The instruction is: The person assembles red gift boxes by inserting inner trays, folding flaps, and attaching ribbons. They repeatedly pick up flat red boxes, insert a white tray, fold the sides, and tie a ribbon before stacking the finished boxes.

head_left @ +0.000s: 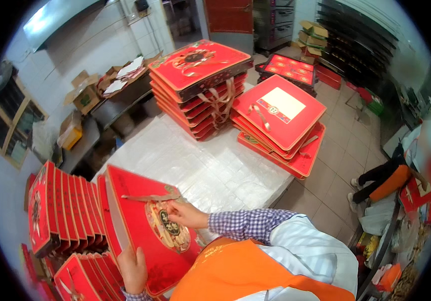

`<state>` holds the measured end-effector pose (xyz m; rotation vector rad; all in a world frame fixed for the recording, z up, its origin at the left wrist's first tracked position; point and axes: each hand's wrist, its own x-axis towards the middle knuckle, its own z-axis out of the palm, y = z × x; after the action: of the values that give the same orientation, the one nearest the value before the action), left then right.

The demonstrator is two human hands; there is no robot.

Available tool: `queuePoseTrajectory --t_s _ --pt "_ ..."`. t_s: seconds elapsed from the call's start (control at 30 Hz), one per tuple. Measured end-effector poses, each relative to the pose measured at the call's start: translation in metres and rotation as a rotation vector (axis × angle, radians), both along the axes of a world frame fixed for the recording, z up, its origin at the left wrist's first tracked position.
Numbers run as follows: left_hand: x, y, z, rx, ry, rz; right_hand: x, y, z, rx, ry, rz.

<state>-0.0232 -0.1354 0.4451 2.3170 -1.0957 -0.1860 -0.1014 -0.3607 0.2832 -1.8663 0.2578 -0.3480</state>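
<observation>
Tilted up in front of me is a flat red gift box [130, 220] with gold edging and an oval picture. A beige ribbon [148, 197] lies across its upper part. My left hand [133, 268] grips the box by its lower left edge, thumb on the front. Over the oval picture, just below the ribbon, my right hand [188, 214] is closed with bent fingers. Whether anything is pinched between those fingertips is hidden. Close on the left, a row of similar red gift boxes [70, 205] stands on edge, with more red boxes [87, 278] below it.
The white-covered table [200, 165] bears a tall stack of red boxes [198, 75] at the back and a shorter stack [280, 115] at right. Cardboard boxes [84, 93] sit along the left wall. A person in dark trousers [383, 173] is at far right.
</observation>
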Motion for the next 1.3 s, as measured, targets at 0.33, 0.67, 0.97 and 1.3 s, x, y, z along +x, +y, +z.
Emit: queuePoseTrajectory --t_s 0.33,0.67,0.97,1.3 --pt "-0.019 0.013 -0.002 -0.004 0.026 0.072 0.048 0.014 0.012 -0.142 -0.025 0.256" --pt "-0.026 -0.003 0.002 -0.004 0.014 -0.077 0.042 0.013 -0.028 -0.246 -0.286 -0.201" --pt "-0.031 -0.012 0.0 -0.115 -0.024 -0.111 0.034 -0.019 -0.058 -0.015 0.139 0.144" --pt "-0.038 -0.027 0.011 0.162 -0.007 -0.073 0.037 -0.034 -0.061 -0.281 0.002 0.105"
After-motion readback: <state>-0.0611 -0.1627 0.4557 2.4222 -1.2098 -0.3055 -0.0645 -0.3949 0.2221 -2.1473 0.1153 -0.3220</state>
